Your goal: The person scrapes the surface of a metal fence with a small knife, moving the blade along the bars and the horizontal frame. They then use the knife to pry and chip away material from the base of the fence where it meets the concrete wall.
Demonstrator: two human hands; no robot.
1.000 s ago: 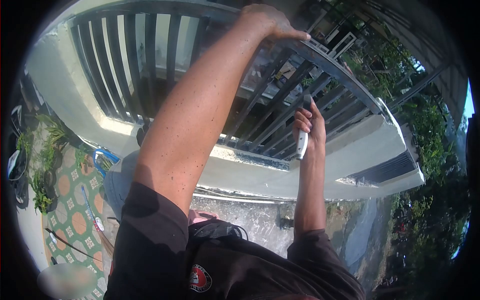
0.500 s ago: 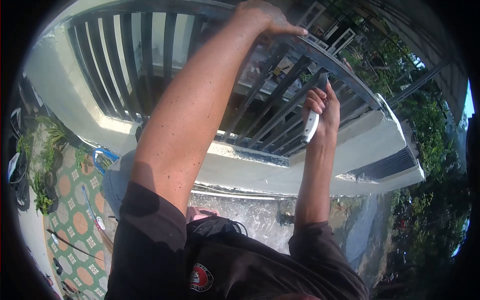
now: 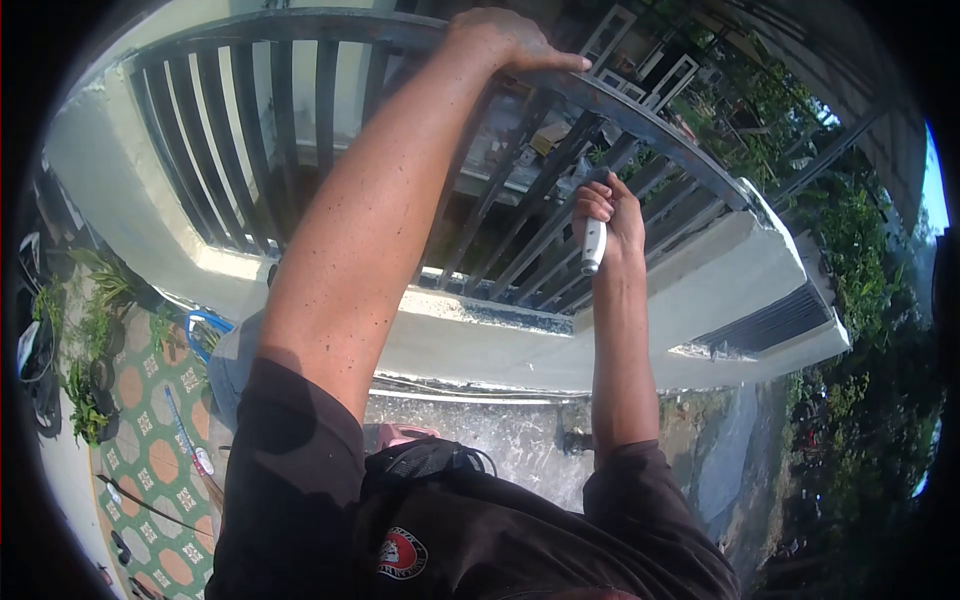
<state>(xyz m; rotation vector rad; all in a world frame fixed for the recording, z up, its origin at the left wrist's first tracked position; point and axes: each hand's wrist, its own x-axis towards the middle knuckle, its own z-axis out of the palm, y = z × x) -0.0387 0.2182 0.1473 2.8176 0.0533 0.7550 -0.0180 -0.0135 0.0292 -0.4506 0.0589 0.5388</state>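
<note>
My left hand [image 3: 505, 42] grips the dark top rail [image 3: 660, 130] of a metal railing, its thumb stretched along the rail and most fingers hidden behind. In my right hand [image 3: 615, 215] is a bladed tool with a white riveted handle [image 3: 594, 245]; the handle points down towards me. Its dark blade end lies up against the slanted bars [image 3: 540, 150] just below the rail, and I cannot make out the blade's exact shape. Dark specks dot my left forearm.
The railing sits in a pale wall [image 3: 480, 350] with a worn ledge. At the left are potted plants [image 3: 90, 370], a broom-like stick [image 3: 185, 430] and patterned floor tiles [image 3: 150, 480]. A pink object [image 3: 405, 434] is partly hidden by my shirt. Greenery [image 3: 860, 260] stands at the right.
My right hand has moved left and slightly down with the white-handled bladed tool. My left hand keeps its hold on the rail; the whole view has shifted a little.
</note>
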